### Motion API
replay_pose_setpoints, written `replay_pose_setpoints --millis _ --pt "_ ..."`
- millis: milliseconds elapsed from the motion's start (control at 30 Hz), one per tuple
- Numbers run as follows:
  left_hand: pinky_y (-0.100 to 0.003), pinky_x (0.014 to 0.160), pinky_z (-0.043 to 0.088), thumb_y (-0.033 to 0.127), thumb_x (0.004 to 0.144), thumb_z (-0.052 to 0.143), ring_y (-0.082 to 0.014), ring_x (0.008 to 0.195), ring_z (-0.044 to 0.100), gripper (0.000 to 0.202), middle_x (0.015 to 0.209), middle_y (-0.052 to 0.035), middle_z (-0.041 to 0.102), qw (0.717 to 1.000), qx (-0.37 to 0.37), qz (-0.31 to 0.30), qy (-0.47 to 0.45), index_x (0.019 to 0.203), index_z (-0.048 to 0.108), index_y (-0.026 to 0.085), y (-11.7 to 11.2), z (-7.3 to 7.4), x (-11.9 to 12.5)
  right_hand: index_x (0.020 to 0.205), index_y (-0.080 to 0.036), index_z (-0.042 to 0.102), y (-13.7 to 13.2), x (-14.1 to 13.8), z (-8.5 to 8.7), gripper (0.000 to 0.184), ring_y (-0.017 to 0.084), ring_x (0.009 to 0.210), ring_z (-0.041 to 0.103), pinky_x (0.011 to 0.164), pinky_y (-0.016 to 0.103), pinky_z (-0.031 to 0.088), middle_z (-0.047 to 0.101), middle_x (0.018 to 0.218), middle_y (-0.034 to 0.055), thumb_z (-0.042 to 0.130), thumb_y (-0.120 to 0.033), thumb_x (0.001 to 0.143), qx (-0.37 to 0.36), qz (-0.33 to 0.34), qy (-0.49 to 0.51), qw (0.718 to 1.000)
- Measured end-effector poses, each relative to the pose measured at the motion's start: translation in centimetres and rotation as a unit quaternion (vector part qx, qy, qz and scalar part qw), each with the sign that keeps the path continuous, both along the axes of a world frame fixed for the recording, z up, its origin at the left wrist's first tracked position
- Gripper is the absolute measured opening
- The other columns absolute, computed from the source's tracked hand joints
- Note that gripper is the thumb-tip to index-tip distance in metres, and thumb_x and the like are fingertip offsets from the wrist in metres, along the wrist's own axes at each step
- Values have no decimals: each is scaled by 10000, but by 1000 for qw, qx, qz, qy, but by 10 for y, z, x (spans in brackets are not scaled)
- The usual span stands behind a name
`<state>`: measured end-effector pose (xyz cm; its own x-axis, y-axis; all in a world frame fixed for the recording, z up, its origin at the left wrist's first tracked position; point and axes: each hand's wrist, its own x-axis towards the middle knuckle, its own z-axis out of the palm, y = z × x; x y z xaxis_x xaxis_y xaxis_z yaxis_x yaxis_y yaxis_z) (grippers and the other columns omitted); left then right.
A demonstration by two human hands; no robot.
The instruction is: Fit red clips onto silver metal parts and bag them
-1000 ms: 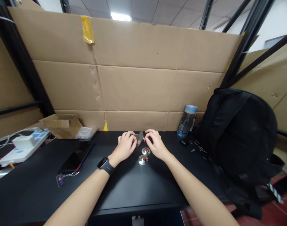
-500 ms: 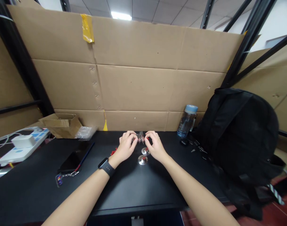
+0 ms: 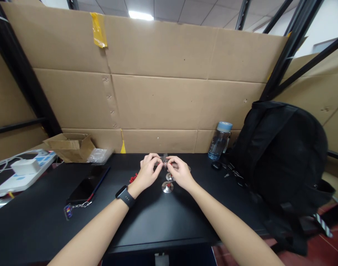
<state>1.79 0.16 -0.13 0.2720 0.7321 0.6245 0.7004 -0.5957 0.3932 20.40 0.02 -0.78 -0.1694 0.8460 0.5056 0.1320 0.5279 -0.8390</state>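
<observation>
Both hands meet over the middle of the black table [image 3: 157, 221]. My left hand [image 3: 150, 168], with a black watch [image 3: 125, 195] on its wrist, pinches a small shiny metal disc, which looks like a finger cymbal. Opposite it, my right hand [image 3: 180, 171] pinches a second one. Seen edge-on, the finger cymbals [image 3: 165, 163] stand face to face and look to be touching. Below the fingers lie two more finger cymbals, the nearer cymbal [image 3: 167, 187] fully in view and the farther cymbal [image 3: 170, 177] partly behind my right hand. Red cord or beads [image 3: 133, 178] show beside my left hand.
To the left are a phone [image 3: 87, 186] with a pen and keychain, a paper bag [image 3: 71, 147], a plastic packet [image 3: 99, 155] and a power strip [image 3: 26, 173]. A water bottle [image 3: 219, 142], keys [image 3: 232, 171] and a black backpack [image 3: 282, 159] stand right. Cardboard [image 3: 157, 103] closes the back.
My right hand has moved left towards my left hand. The two held finger cymbals, apart and tilted before, are now close together and upright. The view has shifted slightly.
</observation>
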Motion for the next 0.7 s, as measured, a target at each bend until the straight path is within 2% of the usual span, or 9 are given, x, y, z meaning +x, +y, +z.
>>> replay_pose_setpoints --millis 167,267,333,433,567,700 --pt "-393 913 383 338 979 516 -241 1133 539 173 1167 -44 601 1000 -5 3 0 900 628 232 1 1 -2 872 -194 610 1 -2 -3 274 180 798 734 657 328 645 648 1122 65 729 -435 819 -111 61 103 987" --pt "-395 915 386 338 982 507 -239 1129 543 180 1155 -46 608 1000 -5 0 -3 903 629 233 1 3 -2 931 -208 607 -1 -4 -3 288 180 802 736 640 312 645 638 1046 38 763 -411 799 -135 93 150 975" --pt "-393 923 393 340 982 502 -237 1122 547 185 1142 -48 612 1000 -4 -1 -7 901 628 231 1 4 -2 1036 -242 619 -3 -5 -2 337 174 798 735 642 313 646 629 1047 25 785 -388 782 -142 108 173 969" --pt "-395 936 404 345 979 501 -238 1116 550 191 1132 -53 614 1000 -4 -4 -12 896 627 228 1 5 -3 1208 -286 633 -5 -5 0 478 173 810 738 685 329 650 631 1090 33 803 -371 769 -155 126 184 962" --pt "-399 941 404 358 983 493 -242 1117 550 203 1140 -54 614 1000 -3 -3 -12 911 635 233 2 4 -3 1229 -258 683 -5 -3 2 523 192 839 747 744 340 639 686 1115 56 834 -349 736 -176 125 181 960" --pt "-402 953 398 371 993 487 -242 1127 546 215 1145 -53 619 1000 -5 -2 -10 940 650 242 1 4 -3 1287 -248 659 -4 -1 0 658 199 782 744 762 354 615 749 884 29 876 -271 666 -181 117 161 963"
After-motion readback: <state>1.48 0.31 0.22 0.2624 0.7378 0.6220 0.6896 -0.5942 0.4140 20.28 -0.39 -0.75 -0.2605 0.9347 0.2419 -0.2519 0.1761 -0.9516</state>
